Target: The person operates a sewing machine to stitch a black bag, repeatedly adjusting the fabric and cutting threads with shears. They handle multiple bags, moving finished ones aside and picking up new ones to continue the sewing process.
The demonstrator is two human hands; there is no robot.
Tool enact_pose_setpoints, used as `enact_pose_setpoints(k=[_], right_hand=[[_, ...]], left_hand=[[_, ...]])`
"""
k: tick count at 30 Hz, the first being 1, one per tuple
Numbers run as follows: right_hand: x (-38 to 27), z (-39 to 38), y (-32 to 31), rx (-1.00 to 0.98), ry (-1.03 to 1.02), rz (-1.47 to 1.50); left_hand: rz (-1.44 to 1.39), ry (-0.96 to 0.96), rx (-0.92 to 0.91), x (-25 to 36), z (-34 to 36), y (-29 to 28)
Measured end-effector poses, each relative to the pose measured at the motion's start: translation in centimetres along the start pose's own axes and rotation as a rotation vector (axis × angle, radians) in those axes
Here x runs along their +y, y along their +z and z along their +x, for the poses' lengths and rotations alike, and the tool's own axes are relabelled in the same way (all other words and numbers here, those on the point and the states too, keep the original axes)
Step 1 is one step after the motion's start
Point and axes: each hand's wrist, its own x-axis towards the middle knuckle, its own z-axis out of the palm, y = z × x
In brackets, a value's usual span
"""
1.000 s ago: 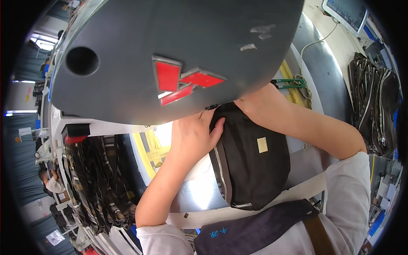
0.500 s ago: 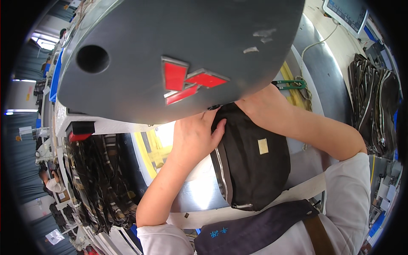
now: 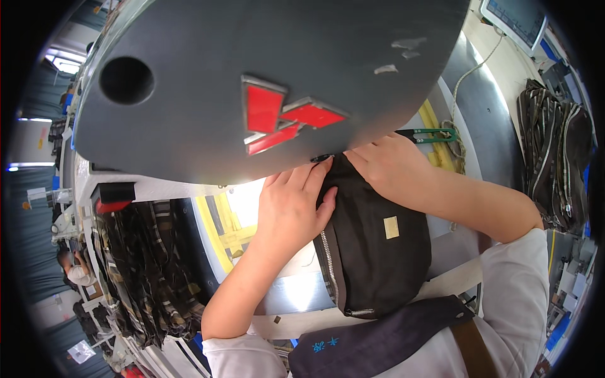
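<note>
A black fabric bag (image 3: 365, 252) lies under the dark grey head of a sewing machine (image 3: 189, 138), which carries a red emblem. The bag has a silver zipper (image 3: 329, 271) along its left side and a small cream label (image 3: 391, 227). My left hand (image 3: 291, 205) lies along the bag's upper left edge, fingers stretched toward the machine and thumb apart on the fabric. On the upper right, my right hand (image 3: 391, 164) closes over the bag with bent fingers. The machine head hides the bag's far end and any needle there.
Green thread snips (image 3: 435, 135) lie beyond my right hand, beside a cord (image 3: 459, 94). Dark zippered pieces (image 3: 554, 157) are piled at right, under a screen (image 3: 517, 22). Plaid fabric (image 3: 148, 271) hangs at left. Another person (image 3: 79, 271) sits far left.
My right hand has drawn slightly back from under the machine head, so more of its fingers show. My left hand stays along the bag's edge, its fingers now more visible.
</note>
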Motion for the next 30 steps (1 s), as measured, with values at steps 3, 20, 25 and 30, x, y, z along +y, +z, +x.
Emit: enact_pose_setpoints(k=[3, 20, 25, 30], right_hand=[[0.04, 0.05, 0.04, 0.012, -0.006, -0.002], [0.29, 0.41, -0.24, -0.021, -0.006, 0.013], [0.18, 0.23, 0.14, 0.022, 0.019, 0.006], [0.58, 0.88, 0.26, -0.022, 0.015, -0.012]], left_hand=[[-0.012, 0.002, 0.007, -0.02, -0.02, -0.02], [-0.008, -0.022, -0.01, -0.25, 0.06, 0.01], [-0.022, -0.004, 0.002, -0.12, 0.08, -0.01], [0.003, -0.03, 0.023, -0.8, 0.35, 0.19]])
